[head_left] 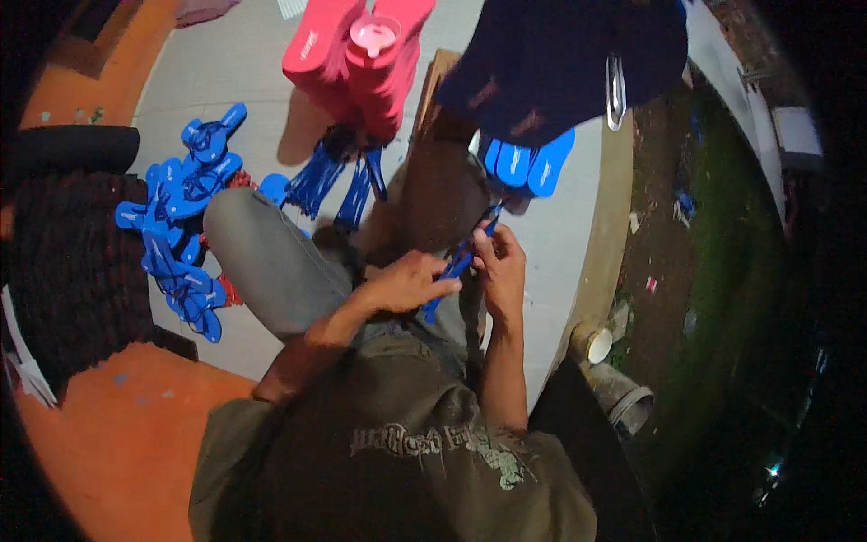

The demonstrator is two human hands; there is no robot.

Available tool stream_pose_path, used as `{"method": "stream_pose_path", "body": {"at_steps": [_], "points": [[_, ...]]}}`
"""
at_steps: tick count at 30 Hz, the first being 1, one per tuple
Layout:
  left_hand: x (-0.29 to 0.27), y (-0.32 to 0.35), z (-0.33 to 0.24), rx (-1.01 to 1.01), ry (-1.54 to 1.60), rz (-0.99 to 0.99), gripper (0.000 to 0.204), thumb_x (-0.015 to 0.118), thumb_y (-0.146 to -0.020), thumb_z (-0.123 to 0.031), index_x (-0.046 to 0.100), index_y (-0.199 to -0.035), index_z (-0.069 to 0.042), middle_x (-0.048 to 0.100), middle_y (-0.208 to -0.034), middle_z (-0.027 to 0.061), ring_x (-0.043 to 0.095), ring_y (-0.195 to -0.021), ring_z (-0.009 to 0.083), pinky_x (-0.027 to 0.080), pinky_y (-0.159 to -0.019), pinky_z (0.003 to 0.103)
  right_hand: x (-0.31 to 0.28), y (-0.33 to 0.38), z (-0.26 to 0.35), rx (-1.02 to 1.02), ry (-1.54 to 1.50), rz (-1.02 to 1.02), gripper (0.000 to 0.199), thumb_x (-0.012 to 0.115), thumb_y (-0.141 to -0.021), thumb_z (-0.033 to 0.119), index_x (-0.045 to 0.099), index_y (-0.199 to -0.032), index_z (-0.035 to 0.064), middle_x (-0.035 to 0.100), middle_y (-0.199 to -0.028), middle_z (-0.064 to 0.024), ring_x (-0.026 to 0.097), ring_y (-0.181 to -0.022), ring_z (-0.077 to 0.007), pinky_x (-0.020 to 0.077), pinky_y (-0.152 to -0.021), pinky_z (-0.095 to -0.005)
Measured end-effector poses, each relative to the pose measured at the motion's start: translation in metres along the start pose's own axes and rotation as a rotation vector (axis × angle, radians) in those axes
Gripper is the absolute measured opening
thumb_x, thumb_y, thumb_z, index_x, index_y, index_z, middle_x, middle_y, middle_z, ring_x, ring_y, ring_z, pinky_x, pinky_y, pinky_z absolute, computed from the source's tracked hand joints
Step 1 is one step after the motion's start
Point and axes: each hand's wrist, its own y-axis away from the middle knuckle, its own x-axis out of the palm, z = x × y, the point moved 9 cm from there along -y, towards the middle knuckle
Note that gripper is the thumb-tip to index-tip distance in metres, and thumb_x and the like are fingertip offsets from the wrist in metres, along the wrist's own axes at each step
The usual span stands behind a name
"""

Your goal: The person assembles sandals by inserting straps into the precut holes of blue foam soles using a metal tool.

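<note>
Blue flip-flop straps lie between my two hands, just above my lap. My left hand is closed round their lower part, with the thumb reaching right. Higher up and to the right, my right hand pinches the straps near their upper end. Part of them is hidden by the fingers. Beyond my hands, a bundle of loose blue straps lies on the tiled floor. Past my right hand rests a small group of blue soles, partly behind a large dark navy shape.
Finished-looking blue flip-flops are heaped left of my raised knee. Pink soles stand stacked ahead, a pale pink dish on top. Dark stacked material stands far left. A floor edge and pipe lie right.
</note>
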Motion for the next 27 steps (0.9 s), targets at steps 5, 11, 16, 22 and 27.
{"method": "stream_pose_path", "body": {"at_steps": [5,11,16,22,27], "points": [[0.01,0.008,-0.001,0.031,-0.039,0.181,0.039,0.053,-0.081,-0.038,0.053,-0.07,0.0,0.05,-0.057,0.0159,0.052,-0.054,0.0287,0.04,-0.055,0.038,-0.015,-0.004,0.027,-0.168,-0.054,0.028,0.02,0.056,-0.084,0.017,0.06,-0.089,-0.0019,0.055,-0.07,-0.0001,0.047,-0.063,-0.0055,0.037,-0.056,-0.0186],[-0.004,0.009,0.0,0.071,-0.202,0.132,0.036,0.051,-0.082,-0.034,0.055,-0.072,0.0,0.053,-0.06,0.0164,0.054,-0.059,0.0311,0.042,-0.059,0.039,0.002,0.003,0.038,-0.176,-0.276,0.06,0.023,0.051,-0.086,0.014,0.053,-0.099,-0.0051,0.059,-0.084,-0.0128,0.058,-0.075,-0.0188,0.0469,-0.069,-0.0279],[-0.06,0.007,0.009,0.133,0.268,-0.043,0.021,0.056,-0.077,-0.017,0.057,-0.093,-0.003,0.059,-0.08,0.0017,0.054,-0.069,0.0119,0.045,-0.063,0.029,-0.019,0.008,0.075,-0.38,-0.438,-0.064,0.023,0.049,-0.087,0.012,0.049,-0.104,-0.0041,0.06,-0.081,-0.0113,0.06,-0.076,-0.019,0.0484,-0.071,-0.0298],[-0.019,-0.064,0.125,0.162,-1.008,-0.137,0.026,0.055,-0.076,-0.025,0.061,-0.093,-0.007,0.062,-0.084,0.0137,0.06,-0.078,0.0321,0.047,-0.066,0.04,-0.017,-0.004,0.106,-0.465,-0.424,-0.005,0.022,0.049,-0.087,0.014,0.042,-0.101,-0.0016,0.059,-0.078,-0.0119,0.059,-0.073,-0.0182,0.0477,-0.069,-0.0293],[-0.025,-0.051,0.12,0.36,-0.808,-0.441,0.026,0.056,-0.072,-0.026,0.058,-0.089,-0.006,0.062,-0.083,0.016,0.06,-0.075,0.0341,0.047,-0.065,0.041,0.02,-0.005,0.066,-0.391,-0.266,-0.035,0.017,0.047,-0.088,0.014,0.044,-0.098,0.0005,0.058,-0.075,-0.0091,0.057,-0.072,-0.0157,0.0452,-0.069,-0.0278]]}}
